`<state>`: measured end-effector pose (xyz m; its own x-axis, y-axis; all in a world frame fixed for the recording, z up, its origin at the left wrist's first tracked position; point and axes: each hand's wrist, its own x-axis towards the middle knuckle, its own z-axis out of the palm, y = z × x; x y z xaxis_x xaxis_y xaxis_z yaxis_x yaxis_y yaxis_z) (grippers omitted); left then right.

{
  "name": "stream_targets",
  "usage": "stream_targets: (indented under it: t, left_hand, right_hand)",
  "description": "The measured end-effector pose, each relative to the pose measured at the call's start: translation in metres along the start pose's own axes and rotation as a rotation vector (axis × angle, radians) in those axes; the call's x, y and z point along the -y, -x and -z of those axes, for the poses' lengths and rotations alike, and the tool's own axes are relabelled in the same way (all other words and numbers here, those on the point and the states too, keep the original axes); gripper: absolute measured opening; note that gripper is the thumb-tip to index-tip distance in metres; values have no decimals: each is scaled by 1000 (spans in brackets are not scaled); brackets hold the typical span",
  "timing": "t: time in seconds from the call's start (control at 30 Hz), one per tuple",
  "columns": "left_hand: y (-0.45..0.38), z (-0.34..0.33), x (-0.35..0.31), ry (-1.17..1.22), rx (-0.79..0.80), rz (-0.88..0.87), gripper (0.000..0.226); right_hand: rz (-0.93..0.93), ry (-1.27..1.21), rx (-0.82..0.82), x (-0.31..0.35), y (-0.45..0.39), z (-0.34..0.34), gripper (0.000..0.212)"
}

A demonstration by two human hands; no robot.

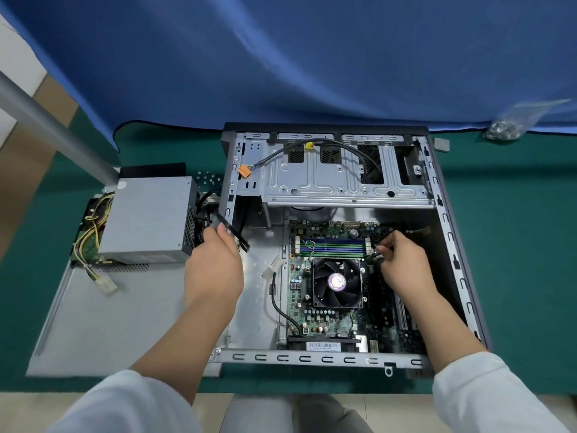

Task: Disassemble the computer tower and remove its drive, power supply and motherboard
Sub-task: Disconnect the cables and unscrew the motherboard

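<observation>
Black cable [232, 231] is gripped by left hand [215, 264]; small connector is pinched by right hand [402, 260] over motherboard [327, 307] between both hands. Board judged stiff, fragile; best held by edges.

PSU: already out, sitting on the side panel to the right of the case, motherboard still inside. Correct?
Not quite. The head view shows the PSU on the side panel to the left of the case, not the right. The rest holds: it is out, and the motherboard is still inside the case.
</observation>
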<state>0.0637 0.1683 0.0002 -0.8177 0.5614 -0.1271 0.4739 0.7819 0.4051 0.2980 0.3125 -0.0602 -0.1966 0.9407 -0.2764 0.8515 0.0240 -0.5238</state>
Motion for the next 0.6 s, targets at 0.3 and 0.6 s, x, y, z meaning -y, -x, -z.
stream_targets:
  t: [0.3,0.6]
  left_hand:
    - [1,3,-2,-18,7,-6,45]
    - [1,0,1,-17,-2,-29,44]
  right_hand:
    - [76,84,14,0,-1,0,27]
    - [274,342,180,-1,-13,17,27]
